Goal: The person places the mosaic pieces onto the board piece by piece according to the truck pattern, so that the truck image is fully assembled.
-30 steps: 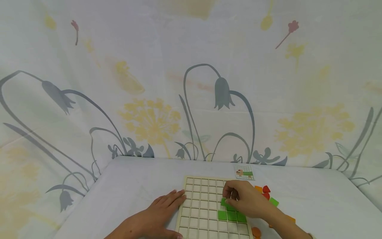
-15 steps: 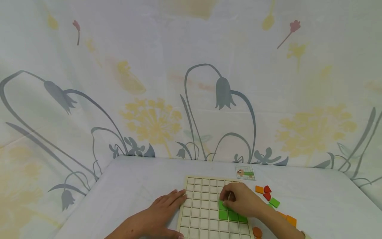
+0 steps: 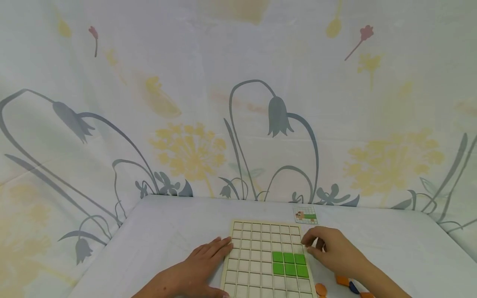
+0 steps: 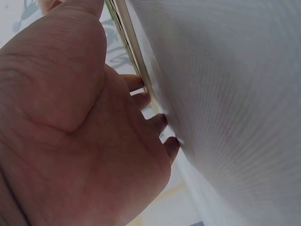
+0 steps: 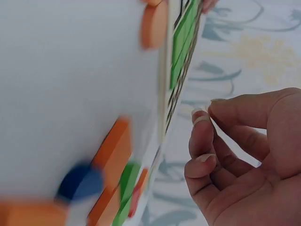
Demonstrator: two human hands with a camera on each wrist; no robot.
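Note:
In the head view, a pale gridded board (image 3: pixel 244 253) lies on the white table. Two rows of green square tiles (image 3: pixel 289 258) sit in its cells on the right side. My left hand (image 3: pixel 195 269) lies flat with fingers extended, the fingertips touching the board's left edge; the left wrist view shows its palm and fingertips against that edge. Just off the board's right edge, my right hand (image 3: pixel 335 250) hovers with loosely bent fingers. In the right wrist view its thumb and index fingertips come close together with nothing visible between them.
A small picture card (image 3: pixel 305 215) lies behind the board. Orange pieces (image 3: pixel 342 280) and a dark blue piece (image 3: pixel 354 287) lie right of it, partly under my right forearm. Round orange pieces (image 3: pixel 320 289) lie by the board's lower right edge. A patterned cloth (image 3: pixel 238 103) hangs behind.
The green tile under my right fingers now sits in its cell, completing the second row's three. My right hand has let go and moved right, off the board. The left hand stays put.

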